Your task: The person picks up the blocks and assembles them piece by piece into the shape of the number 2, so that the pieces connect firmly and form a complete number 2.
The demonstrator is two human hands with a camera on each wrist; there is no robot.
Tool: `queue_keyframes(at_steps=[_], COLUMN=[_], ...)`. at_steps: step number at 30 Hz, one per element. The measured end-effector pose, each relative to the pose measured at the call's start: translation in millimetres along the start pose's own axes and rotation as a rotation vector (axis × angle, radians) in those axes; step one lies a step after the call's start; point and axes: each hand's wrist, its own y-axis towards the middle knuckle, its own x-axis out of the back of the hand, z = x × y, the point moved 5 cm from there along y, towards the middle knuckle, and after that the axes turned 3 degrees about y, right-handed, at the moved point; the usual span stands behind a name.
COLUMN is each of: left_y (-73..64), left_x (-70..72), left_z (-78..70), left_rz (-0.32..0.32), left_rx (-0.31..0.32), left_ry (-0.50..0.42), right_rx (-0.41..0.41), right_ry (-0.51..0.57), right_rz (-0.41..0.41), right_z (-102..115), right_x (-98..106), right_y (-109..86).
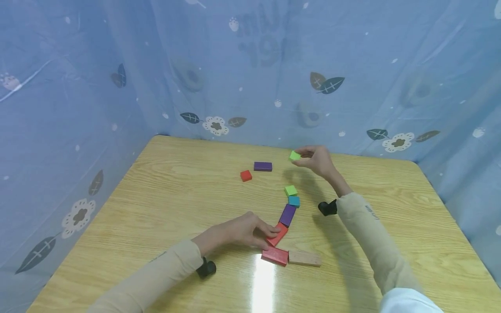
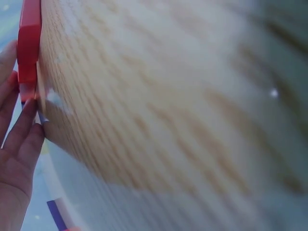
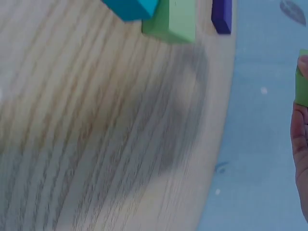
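Observation:
Up at the back of the table, my right hand [image 1: 316, 161] pinches a lime-green block [image 1: 295, 156] between thumb and fingers. That green block [image 3: 301, 82] shows at the edge of the right wrist view, held above the table. My left hand [image 1: 244, 230] reaches in low, its fingertips touching a slanted red block [image 1: 278, 234] and its thumb beside a second red block [image 1: 275, 256]. A curving row runs on from the slanted red block through a purple block [image 1: 288, 215], a blue block [image 1: 294, 201] and another lime-green block [image 1: 291, 190].
A plain wooden block [image 1: 304, 258] adjoins the nearer red block on its right. Apart from the row, a small red block [image 1: 246, 175] and a purple block [image 1: 263, 166] lie farther back. Blue patterned curtain [image 1: 250, 78] hangs behind the wooden table [image 1: 176, 182].

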Motion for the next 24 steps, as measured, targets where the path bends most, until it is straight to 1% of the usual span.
queue_keyframes(at_steps=[2,8,11,16,20,24], left_y=[-0.2,-0.3,0.0,0.5,0.8,1.0], left_x=[-0.1,-0.5,-0.8,-1.7,-2.0,-2.3], left_z=[-0.3,0.5,1.2,1.7,1.4,1.5], left_rz=[0.001,0.002,0.000,0.007,0.011,0.017], left_rx=[-0.001,-0.001,0.001,0.006,0.004,0.023], left_ry=[0.000,0.002,0.005,-0.001,-0.009,-0.027], right_rx=[0.037,0.184,0.221,0.232,0.213,0.193], right_ry=[-0.006,-0.009,0.006,0.007,-0.033,-0.079], right_rz=[0.020,0.100,0.132,0.176,0.208,0.213], right_z=[4,12,11,7,2,-3], right_x=[-5,-23,-31,-42,-49,-54], right_y=[-1.1,-6.8,-10.1,-15.2,-17.5,-17.4])
